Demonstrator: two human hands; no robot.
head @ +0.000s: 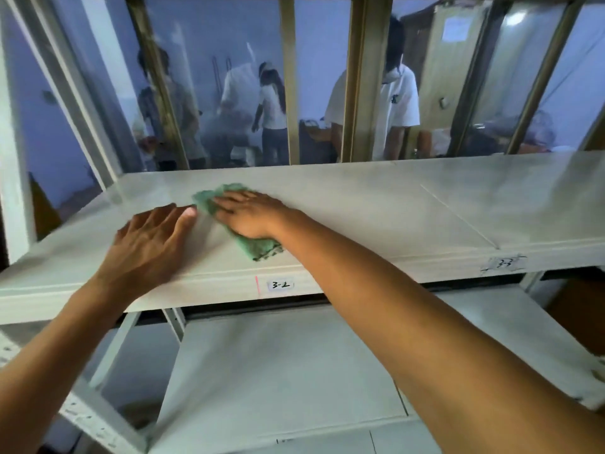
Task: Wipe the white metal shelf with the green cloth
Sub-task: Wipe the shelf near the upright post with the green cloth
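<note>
The white metal shelf (360, 211) runs across the middle of the head view, with labels 3-2 and 3-3 on its front edge. A crumpled green cloth (258, 249) lies on its left half. My right hand (252, 214) presses flat on top of the cloth, fingers pointing left, so only the cloth's two ends show. My left hand (147, 244) rests palm down on the bare shelf just left of the cloth, fingers spread, thumb tip close to the cloth's far end.
A lower white shelf (281, 371) sits beneath, with white perforated uprights (98, 421) at the left. Behind the shelf stands a window with wooden bars (289, 80); several people are visible through the glass. A seam (458, 217) splits the shelf top on the right.
</note>
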